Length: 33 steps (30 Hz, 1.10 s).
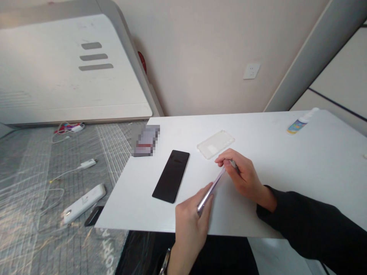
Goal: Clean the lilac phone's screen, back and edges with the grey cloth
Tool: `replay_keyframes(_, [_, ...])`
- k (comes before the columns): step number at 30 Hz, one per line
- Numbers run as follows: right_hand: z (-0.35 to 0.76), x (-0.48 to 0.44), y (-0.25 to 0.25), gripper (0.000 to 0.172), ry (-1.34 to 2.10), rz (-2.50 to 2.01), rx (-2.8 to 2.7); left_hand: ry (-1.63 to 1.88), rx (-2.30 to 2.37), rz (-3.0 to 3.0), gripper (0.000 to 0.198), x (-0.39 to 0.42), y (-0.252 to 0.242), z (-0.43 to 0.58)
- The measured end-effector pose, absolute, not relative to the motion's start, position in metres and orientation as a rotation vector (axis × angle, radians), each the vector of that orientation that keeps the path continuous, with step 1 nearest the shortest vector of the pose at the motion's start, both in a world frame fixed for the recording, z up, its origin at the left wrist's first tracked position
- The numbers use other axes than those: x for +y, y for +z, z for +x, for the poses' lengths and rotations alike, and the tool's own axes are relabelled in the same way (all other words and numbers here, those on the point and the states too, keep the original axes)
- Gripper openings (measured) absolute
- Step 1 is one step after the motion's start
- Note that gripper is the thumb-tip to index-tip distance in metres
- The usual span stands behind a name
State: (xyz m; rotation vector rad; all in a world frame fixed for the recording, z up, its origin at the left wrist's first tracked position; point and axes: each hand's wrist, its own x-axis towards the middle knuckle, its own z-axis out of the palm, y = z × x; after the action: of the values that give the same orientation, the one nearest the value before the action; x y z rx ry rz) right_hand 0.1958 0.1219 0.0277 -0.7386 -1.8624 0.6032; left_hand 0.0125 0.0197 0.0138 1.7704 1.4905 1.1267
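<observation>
My left hand (192, 217) is closed around a slim phone (210, 193) with a pale purple, shiny edge, tilted so that mostly its side shows. At the phone's far end, my right hand (241, 173) has its fingers pinched together. A small greyish thing (234, 165) shows between those fingers; its kind is hard to make out. Just beyond the right hand, a clear phone case (215, 144) lies on the white table (286, 183). Left of both hands a second phone (171, 176) rests flat, its dark face up.
A blurred-out flat item (145, 141) lies at the table's left edge. Far right on the table lies a small white spray bottle (302, 121) with a colourful label. Below on the left floor are a white power-bank-like device (83, 203), a black object (94, 216) and a cable plug (86, 164).
</observation>
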Motion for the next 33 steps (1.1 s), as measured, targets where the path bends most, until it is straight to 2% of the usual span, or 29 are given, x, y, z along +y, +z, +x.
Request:
replay_keyframes(5, [0.187, 0.121, 0.021, 0.024, 0.829, -0.807, -1.812, 1.34, 1.512, 1.49, 0.028, 0.019, 0.016, 0.012])
replay_keyframes(16, [0.186, 0.12, 0.018, 0.025, 0.936, -0.852, -1.741, 1.35, 1.412, 1.459, 0.028, 0.024, 0.019, 0.011])
replay_keyframes(21, [0.187, 0.118, 0.015, 0.021, 0.924, -0.957, -1.685, 1.234, 1.397, 1.559, 0.043, 0.026, 0.013, 0.01])
replay_keyframes(23, [0.187, 0.119, 0.012, 0.025, 0.958, -0.984, -1.614, 1.176, 1.409, 1.578, 0.049, 0.027, 0.01, 0.009])
replay_keyframes(26, [0.189, 0.122, 0.007, 0.038, 1.202, -0.935, -1.519, 1.123, 1.394, 1.636, 0.053, 0.026, 0.008, 0.007])
replay_keyframes(28, [0.191, 0.122, 0.006, 0.037, 1.341, -0.869, -1.489, 1.079, 1.37, 1.674, 0.056, 0.026, 0.008, 0.007])
replay_keyframes(30, [0.191, 0.118, 0.009, 0.033, 1.275, -0.843, -1.546, 1.045, 1.359, 1.681, 0.06, 0.025, 0.009, 0.007])
replay_keyframes(33, [0.187, 0.103, 0.02, 0.035, 0.882, -0.77, -1.926, 1.047, 1.369, 1.672, 0.059, 0.025, 0.008, 0.009])
